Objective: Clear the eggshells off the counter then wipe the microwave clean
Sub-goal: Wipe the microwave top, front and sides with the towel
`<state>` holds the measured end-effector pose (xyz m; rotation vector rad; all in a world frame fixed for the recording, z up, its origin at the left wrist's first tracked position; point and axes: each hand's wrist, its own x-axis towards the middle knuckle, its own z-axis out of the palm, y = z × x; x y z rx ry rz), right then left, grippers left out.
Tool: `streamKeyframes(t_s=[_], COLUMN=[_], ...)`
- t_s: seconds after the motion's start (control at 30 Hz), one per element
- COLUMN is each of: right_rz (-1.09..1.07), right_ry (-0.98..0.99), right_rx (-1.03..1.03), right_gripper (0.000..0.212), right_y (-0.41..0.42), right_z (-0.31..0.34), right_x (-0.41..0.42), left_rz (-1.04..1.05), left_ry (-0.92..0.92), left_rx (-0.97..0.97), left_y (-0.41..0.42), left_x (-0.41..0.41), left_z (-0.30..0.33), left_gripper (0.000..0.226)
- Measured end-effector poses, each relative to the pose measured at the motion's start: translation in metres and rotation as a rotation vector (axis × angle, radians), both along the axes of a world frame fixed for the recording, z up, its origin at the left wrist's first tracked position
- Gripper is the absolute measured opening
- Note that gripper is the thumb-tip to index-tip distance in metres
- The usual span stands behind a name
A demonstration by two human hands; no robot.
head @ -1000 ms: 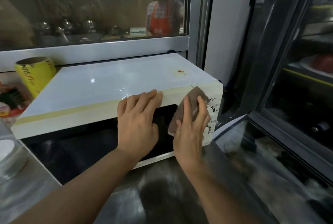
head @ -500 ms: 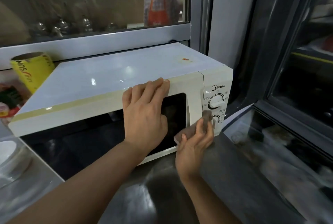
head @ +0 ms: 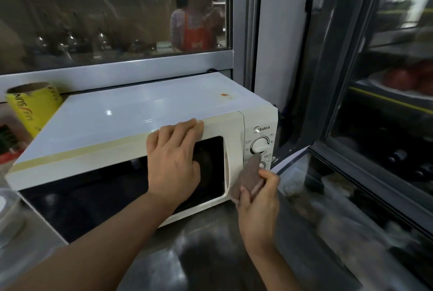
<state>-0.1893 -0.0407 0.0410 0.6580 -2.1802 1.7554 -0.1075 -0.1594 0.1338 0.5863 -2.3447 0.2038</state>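
Observation:
A white microwave [head: 131, 112] with a dark glass door stands on the steel counter [head: 210, 255]. My left hand [head: 173, 162] rests flat on the top front edge of the door, fingers straight. My right hand [head: 257, 201] grips a brown cloth [head: 248, 173] and presses it against the control panel, just below the upper knob [head: 260, 144]. A small orange stain [head: 224, 95] marks the microwave's top near the back right. No eggshells are in view.
A yellow roll [head: 35, 105] stands left of the microwave. A glass-fronted cabinet [head: 379, 126] with food inside stands at the right. Behind the microwave is a window [head: 112, 14] where a person in an orange apron shows. A clear container [head: 9, 215] sits at far left.
My right hand took the cloth from the top of the control panel down to its lower part, then shifted slightly up and right. My left hand stays on the door.

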Motion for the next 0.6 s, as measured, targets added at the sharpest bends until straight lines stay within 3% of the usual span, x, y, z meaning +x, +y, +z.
streamKeyframes(t_s=[0.1, 0.3, 0.47, 0.6], right_rz=[-0.039, -0.015, 0.023, 0.053], right_ry=[0.226, 0.217, 0.108, -0.141], right_rx=[-0.075, 0.031, 0.035, 0.019], right_gripper=[0.038, 0.021, 0.027, 0.022], right_y=[-0.004, -0.02, -0.009, 0.0], right_z=[0.047, 0.068, 0.067, 0.069], right_x=[-0.02, -0.06, -0.099, -0.125], left_rz=[0.0, 0.005, 0.002, -0.007], left_ry=[-0.014, 0.014, 0.044, 0.075], left_rx=[0.013, 0.02, -0.007, -0.021], left_y=[0.003, 0.003, -0.002, -0.003], left_x=[0.001, -0.003, -0.006, -0.008], left_z=[0.005, 0.007, 0.002, 0.0], left_gripper=[0.075, 0.074, 0.075, 0.072])
